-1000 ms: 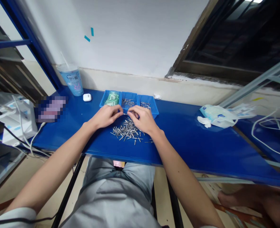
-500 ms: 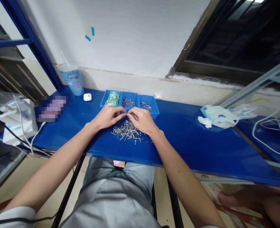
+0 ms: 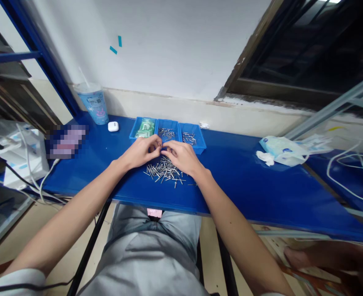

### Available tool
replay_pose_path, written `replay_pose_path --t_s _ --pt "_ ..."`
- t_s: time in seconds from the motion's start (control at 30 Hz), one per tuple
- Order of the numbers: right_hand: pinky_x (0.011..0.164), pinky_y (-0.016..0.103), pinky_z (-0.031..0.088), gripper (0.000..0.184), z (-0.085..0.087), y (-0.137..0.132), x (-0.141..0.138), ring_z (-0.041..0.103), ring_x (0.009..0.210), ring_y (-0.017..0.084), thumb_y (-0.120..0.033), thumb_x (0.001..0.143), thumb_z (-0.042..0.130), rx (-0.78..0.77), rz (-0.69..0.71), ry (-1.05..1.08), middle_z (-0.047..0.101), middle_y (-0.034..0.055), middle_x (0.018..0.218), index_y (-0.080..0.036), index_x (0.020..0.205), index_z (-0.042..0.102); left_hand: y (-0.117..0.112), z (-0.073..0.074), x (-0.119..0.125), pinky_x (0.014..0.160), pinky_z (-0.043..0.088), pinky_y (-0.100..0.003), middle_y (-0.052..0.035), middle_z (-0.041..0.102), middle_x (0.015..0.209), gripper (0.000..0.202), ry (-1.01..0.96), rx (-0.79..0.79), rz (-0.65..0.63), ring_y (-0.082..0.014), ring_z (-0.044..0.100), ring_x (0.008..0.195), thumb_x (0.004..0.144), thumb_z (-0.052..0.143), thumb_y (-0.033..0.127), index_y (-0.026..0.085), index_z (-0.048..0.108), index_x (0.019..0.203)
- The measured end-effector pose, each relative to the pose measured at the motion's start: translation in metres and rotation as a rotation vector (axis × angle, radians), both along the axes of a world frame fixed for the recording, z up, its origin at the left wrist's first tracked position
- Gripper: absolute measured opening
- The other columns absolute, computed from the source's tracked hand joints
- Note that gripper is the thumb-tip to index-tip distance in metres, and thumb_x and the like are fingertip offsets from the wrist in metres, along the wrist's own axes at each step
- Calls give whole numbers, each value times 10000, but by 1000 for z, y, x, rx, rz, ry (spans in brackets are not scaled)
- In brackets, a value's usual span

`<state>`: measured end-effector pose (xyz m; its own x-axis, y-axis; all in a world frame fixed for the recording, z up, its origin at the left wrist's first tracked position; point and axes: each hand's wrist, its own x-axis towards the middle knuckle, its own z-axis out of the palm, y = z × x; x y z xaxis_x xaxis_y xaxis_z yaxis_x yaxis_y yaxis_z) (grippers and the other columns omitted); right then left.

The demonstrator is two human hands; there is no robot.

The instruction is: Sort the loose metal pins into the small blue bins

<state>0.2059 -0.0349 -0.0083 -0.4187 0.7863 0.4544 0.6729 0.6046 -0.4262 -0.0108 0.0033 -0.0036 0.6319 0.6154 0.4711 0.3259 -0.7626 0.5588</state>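
Note:
A loose heap of small metal pins (image 3: 165,172) lies on the blue table (image 3: 249,176) in front of me. Both hands meet just above its far edge. My left hand (image 3: 141,151) is pinched at the fingertips, and my right hand (image 3: 181,156) is curled with its fingertips touching the left ones. What they pinch between them is too small to make out. Right behind the hands stand three joined blue trays (image 3: 199,142): the left one holds green pieces (image 3: 144,127), the middle and right ones hold metal pins (image 3: 166,132).
A plastic cup with a straw (image 3: 94,102) and a small white case (image 3: 113,126) stand at the back left. White devices with cables (image 3: 17,154) sit at the left edge. A tissue pack (image 3: 281,150) and white cables (image 3: 350,172) lie to the right.
The two hands have drawn closer together until their fingertips touch, and shifted slightly toward the trays. The heap of pins has not moved.

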Motion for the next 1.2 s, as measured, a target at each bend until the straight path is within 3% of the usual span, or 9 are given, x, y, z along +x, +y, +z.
replay_pose_path --t_s 0.3,0.77,1.2 --pt "750 315 423 200 0 0 -1 609 794 174 -305 1063 508 47 -31 26 724 49 986 -212 1028 682 1 0 0 649 466 -246 -27 733 864 135 18 36 8 -128 654 696 1012 541 304 186 600 1045" --pt "809 321 440 267 0 1 0 632 912 198 -318 1090 447 66 -41 25 694 61 999 -215 972 663 1 3 -1 677 426 -270 -7 687 746 231 120 37 31 -145 620 651 1066 490 349 184 651 1050" --pt "835 356 478 152 1 0 1 632 930 204 -233 1054 488 108 -28 65 664 61 1070 -226 1021 636 2 1 -1 677 428 -279 1 675 735 194 130 30 19 -148 614 642 1067 508 347 192 620 1030"
